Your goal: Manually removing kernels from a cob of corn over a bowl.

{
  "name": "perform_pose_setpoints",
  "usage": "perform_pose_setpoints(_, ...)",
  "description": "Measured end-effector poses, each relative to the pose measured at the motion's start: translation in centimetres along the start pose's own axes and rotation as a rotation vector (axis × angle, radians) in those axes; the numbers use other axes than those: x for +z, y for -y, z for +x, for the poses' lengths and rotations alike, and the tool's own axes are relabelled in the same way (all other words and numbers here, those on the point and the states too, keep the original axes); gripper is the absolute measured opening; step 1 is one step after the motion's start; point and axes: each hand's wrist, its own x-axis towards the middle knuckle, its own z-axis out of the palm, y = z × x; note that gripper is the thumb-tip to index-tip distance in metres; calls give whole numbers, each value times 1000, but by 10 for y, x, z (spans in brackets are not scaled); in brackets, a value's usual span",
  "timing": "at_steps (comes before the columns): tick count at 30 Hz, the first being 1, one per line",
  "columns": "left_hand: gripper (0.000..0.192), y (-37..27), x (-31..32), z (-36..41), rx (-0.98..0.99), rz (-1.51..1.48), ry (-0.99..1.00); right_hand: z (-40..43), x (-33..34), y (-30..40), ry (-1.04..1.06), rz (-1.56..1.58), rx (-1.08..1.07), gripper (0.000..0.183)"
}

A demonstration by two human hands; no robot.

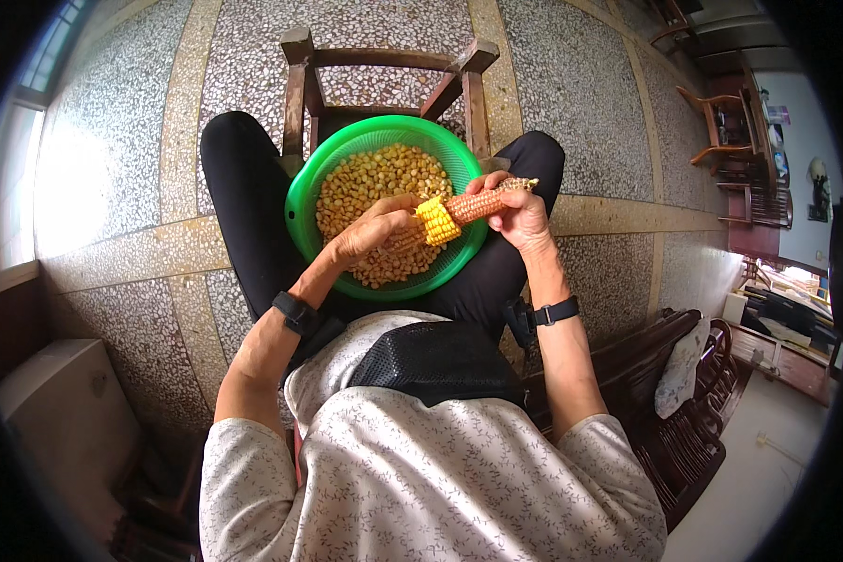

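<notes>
Between my two hands is a partly shelled ear of corn (437, 220), tilted over a green plastic colander (474, 256). A band of bright yellow kernels remains around it, and the reddish cob to the right is bare. My right hand (523, 214) grips that bare part, its ragged tip pointing up and right. My left hand (372, 228) closes around the left end, fingertips against the yellow kernels. A tan ridged piece shows under the left fingers, largely hidden. Loose corn kernels (383, 175) cover the colander's bottom. The colander sits between my legs.
A wooden stool frame (383, 57) stands just beyond the colander on the terrazzo floor (253, 77). Dark wooden seating (681, 442) is at right, with wooden chairs (723, 126) farther off. A pale box-like cabinet (63, 400) stands at lower left.
</notes>
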Motion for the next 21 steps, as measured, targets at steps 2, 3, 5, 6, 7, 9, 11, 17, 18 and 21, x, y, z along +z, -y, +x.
perform_pose_setpoints(2, 64, -8, 4, -5, -46, 69, -74, 0, 1, 0, -4, -2, -2, 27)
perform_pose_setpoints(3, 64, -12, 5, -7, -66, 75, -77, 0, 1, 1, -1, -4, -2, 27)
perform_pose_setpoints(5, 63, -16, 7, -9, -67, 94, -89, 0, 2, 1, 3, -6, -2, 27)
perform_pose_setpoints(6, 63, -17, 7, -8, -78, 92, -89, 0, 2, 2, 5, -7, -4, 27)
perform_pose_setpoints(7, 64, -16, 6, -7, -68, 71, -75, 0, 2, 2, 3, -9, -7, 27)
perform_pose_setpoints(9, 64, -14, 4, -4, -58, 49, -60, 1, 2, 1, 14, 13, -4, 27)
perform_pose_setpoints(11, 61, -11, 0, 0, -19, 23, -12, 1, 1, 1, 22, 33, -3, 28)
perform_pose_setpoints(17, 37, -7, 0, -2, 145, -55, 31, 1, 2, 2, 22, 85, -11, 26)
perform_pose_setpoints(18, 37, -8, 0, -4, 144, -56, 35, 1, 2, 2, 23, 94, -12, 26)
perform_pose_setpoints(21, 22, -10, 1, -6, 141, -198, 90, 1, 2, 2, 30, 114, -22, 24)
